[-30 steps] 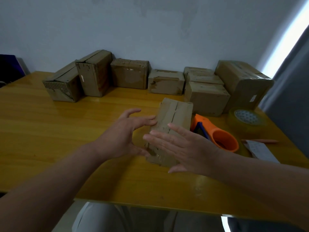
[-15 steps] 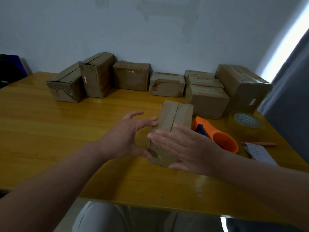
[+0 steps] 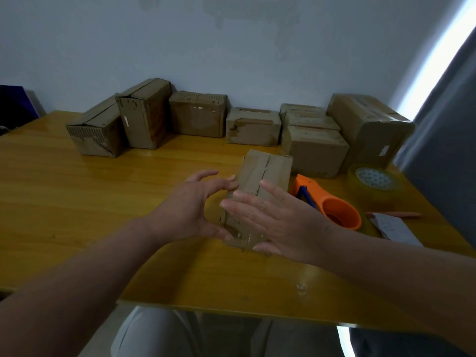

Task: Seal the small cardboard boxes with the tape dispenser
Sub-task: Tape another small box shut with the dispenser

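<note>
A person's left hand (image 3: 185, 210), fingers spread and loosely extended, touches the left side of a small cardboard box (image 3: 268, 171) lying near the middle of a yellow wooden tabletop (image 3: 77, 202). The right hand (image 3: 278, 222), fingers straight, lies flat against the box's top and right side. Just right of the box rests an orange tape dispenser (image 3: 334, 206), with a roll of clear tape (image 3: 373, 180) beyond it. More boxes (image 3: 198, 114) line the wall behind.

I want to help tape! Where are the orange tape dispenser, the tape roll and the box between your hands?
orange tape dispenser (image 3: 317, 192): head view, orange body.
tape roll (image 3: 374, 178): head view, top face.
box (image 3: 277, 173): head view, right top flap.
</note>
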A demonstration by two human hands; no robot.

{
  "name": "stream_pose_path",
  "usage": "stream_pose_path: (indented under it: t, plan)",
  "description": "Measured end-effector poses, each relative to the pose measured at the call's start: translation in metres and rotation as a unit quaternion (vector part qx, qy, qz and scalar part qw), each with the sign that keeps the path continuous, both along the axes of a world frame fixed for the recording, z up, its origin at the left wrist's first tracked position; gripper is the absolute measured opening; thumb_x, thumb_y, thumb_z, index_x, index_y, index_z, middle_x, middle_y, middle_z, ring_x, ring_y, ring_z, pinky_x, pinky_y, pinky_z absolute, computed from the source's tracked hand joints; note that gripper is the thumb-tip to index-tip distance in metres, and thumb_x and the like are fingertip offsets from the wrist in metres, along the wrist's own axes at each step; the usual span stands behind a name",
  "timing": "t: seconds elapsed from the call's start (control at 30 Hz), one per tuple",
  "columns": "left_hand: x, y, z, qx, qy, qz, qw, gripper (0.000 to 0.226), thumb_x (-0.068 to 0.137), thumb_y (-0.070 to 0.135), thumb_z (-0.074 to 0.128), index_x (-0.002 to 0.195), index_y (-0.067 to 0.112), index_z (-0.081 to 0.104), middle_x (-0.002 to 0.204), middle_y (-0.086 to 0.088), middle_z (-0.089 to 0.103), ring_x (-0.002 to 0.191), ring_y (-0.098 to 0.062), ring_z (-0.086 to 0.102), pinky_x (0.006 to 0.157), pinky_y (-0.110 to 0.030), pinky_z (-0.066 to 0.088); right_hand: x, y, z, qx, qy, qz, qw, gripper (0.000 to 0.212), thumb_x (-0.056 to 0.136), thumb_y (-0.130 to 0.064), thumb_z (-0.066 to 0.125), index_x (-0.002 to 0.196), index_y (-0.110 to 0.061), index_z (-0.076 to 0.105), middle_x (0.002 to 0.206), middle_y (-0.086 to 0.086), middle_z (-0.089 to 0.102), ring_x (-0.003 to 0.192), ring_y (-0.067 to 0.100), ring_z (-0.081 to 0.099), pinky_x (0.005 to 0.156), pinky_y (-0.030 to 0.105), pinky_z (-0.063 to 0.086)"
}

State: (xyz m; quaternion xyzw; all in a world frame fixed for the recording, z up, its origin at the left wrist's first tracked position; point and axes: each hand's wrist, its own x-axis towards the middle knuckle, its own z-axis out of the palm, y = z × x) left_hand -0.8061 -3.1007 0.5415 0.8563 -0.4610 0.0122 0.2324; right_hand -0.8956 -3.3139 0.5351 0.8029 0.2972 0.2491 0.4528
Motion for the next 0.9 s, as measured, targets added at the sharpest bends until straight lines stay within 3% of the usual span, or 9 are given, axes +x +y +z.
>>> stream_pose_path:
  t: [0.23, 0.37, 0.5, 0.7, 0.9]
  plan:
    - [0.0003, -0.0007, -0.0005, -0.003, -0.007, 0.005, 1.000, 0.098, 0.052, 0.052, 0.082, 0.138, 0.031, 0.040, 0.135, 0.026, 0.031, 0.135, -0.004, 0.016, 0.103, -0.028, 0.026, 0.0031, 0.0032, 0.0018, -0.008, -0.001, -0.002, 1.000, 0.080, 0.087, -0.066, 0.039, 0.146, -0.014, 0.030, 0.156, 0.002, 0.011, 0.144, 0.020, 0.015, 0.115, 0.050, -0.002]
    - [0.0014, -0.0023, -0.0010, -0.007, -0.001, 0.007, 1.000, 0.099, 0.052, 0.051, 0.083, 0.138, 0.033, 0.037, 0.137, 0.026, 0.028, 0.135, -0.002, 0.016, 0.103, -0.027, 0.024, 0.0059, 0.0058, 0.0017, 0.006, 0.004, -0.004, 1.000, 0.081, 0.087, -0.066, 0.041, 0.144, -0.012, 0.023, 0.154, 0.002, 0.008, 0.145, 0.020, 0.011, 0.116, 0.051, -0.002]
    - [0.0021, -0.0029, -0.0005, -0.011, 0.007, 0.009, 1.000, 0.099, 0.052, 0.052, 0.082, 0.139, 0.032, 0.038, 0.138, 0.026, 0.027, 0.135, -0.001, 0.016, 0.104, -0.027, 0.024, 0.0075, 0.0082, 0.0026, 0.025, 0.022, -0.016, 0.999, 0.083, 0.088, -0.065, 0.043, 0.145, -0.010, 0.016, 0.158, 0.002, 0.021, 0.146, 0.022, 0.014, 0.116, 0.050, 0.004]
    - [0.0008, -0.0047, -0.0008, -0.009, 0.006, 0.012, 1.000, 0.100, 0.054, 0.050, 0.082, 0.141, 0.030, 0.037, 0.138, 0.027, 0.025, 0.133, 0.002, 0.014, 0.104, -0.024, 0.021, 0.0090, 0.0079, 0.0004, 0.044, 0.037, -0.022, 0.998, 0.084, 0.087, -0.065, 0.044, 0.145, -0.012, 0.015, 0.158, 0.001, 0.022, 0.146, 0.022, 0.012, 0.117, 0.051, 0.003]
    - [0.0006, -0.0049, -0.0014, -0.011, -0.003, 0.011, 1.000, 0.100, 0.054, 0.051, 0.082, 0.141, 0.027, 0.038, 0.138, 0.025, 0.027, 0.135, 0.000, 0.016, 0.104, -0.022, 0.021, 0.0068, 0.0082, 0.0002, 0.039, 0.051, -0.026, 0.998, 0.078, 0.090, -0.065, 0.035, 0.147, -0.016, 0.014, 0.154, 0.004, 0.001, 0.144, 0.024, -0.004, 0.115, 0.053, -0.004]
